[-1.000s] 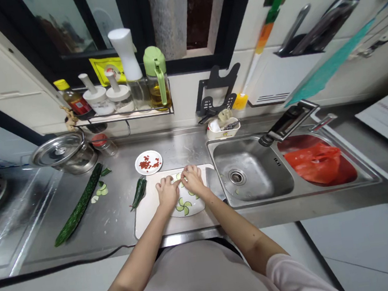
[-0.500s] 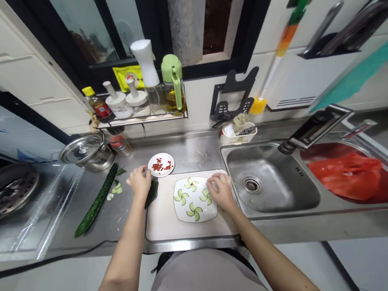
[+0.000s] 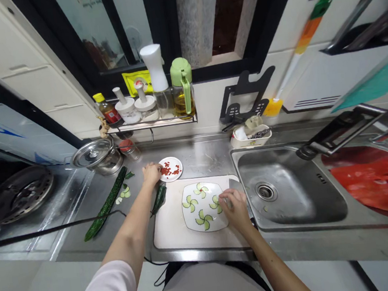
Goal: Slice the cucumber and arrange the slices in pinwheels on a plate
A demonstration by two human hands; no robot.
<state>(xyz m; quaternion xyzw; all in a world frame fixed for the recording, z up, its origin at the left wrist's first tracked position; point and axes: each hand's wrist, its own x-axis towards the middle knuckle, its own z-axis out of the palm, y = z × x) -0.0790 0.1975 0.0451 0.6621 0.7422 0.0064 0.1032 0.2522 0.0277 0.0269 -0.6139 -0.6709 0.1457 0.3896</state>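
Observation:
On the white cutting board (image 3: 176,235) lies a squarish white plate (image 3: 193,223) with several pinwheels of green-edged cucumber slices (image 3: 203,220); the far one has a red centre. My left hand (image 3: 152,173) reaches the left rim of a small white dish (image 3: 175,163), its fingertips drawn together at the chopped red bits (image 3: 166,170). Whether they grip a bit is hidden. At the plate's right edge, my right hand (image 3: 237,206) has thumb and fingers pinched; what is between them is too small to make out. A knife blade (image 3: 234,184) shows beyond it.
A whole cucumber (image 3: 107,205) and cut slices (image 3: 125,191) lie on the left counter, with a dark green cucumber piece (image 3: 159,198) at the board's edge. A lidded pot (image 3: 98,156) stands behind. The sink (image 3: 291,190) is at right, a bottle rack (image 3: 163,122) above.
My left hand has moved onto the small dish's rim, at the red bits. My right hand stays by the plate's right edge, its fingers more pinched. The view has shifted slightly.

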